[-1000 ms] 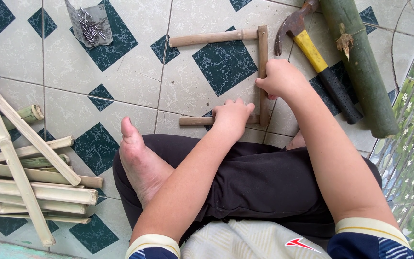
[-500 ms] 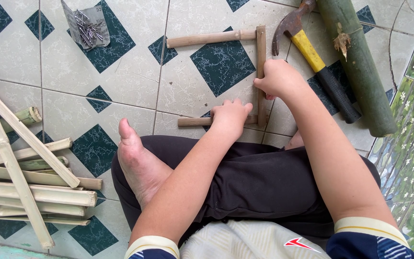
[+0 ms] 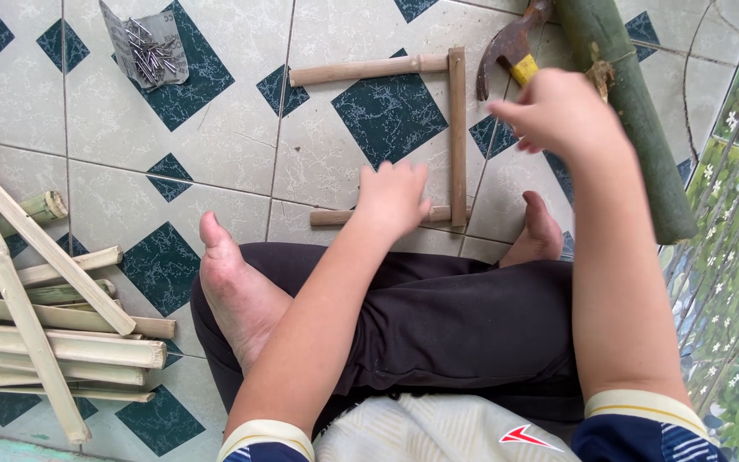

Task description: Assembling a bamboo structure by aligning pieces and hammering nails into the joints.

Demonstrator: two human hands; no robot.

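Tiled floor, pale with dark diamond insets; person seated cross-legged, bare feet out.

Far left: heap of split bamboo slats, crossed and loosely stacked.

Upper left: paper scrap holding loose nails, well apart from both hands.

Centre: three-sided bamboo frame, open toward the left. Top rail and right upright meet at a corner; bottom rail runs under the left hand to the upright's foot.

Left hand: forearm reaching forward, palm down, fingers spread flat and pressing the bottom rail; nothing gripped.

Right hand: raised clear of the frame, motion-blurred, fingers loosely curled; whether it holds anything cannot be told.

Upper right: hammer, yellow handle, partly behind the right hand. Beside it, thick green bamboo pole.

Risk, as judged: lower joint looks unfastened; with pressure on one rail only, the frame could skew out of square.
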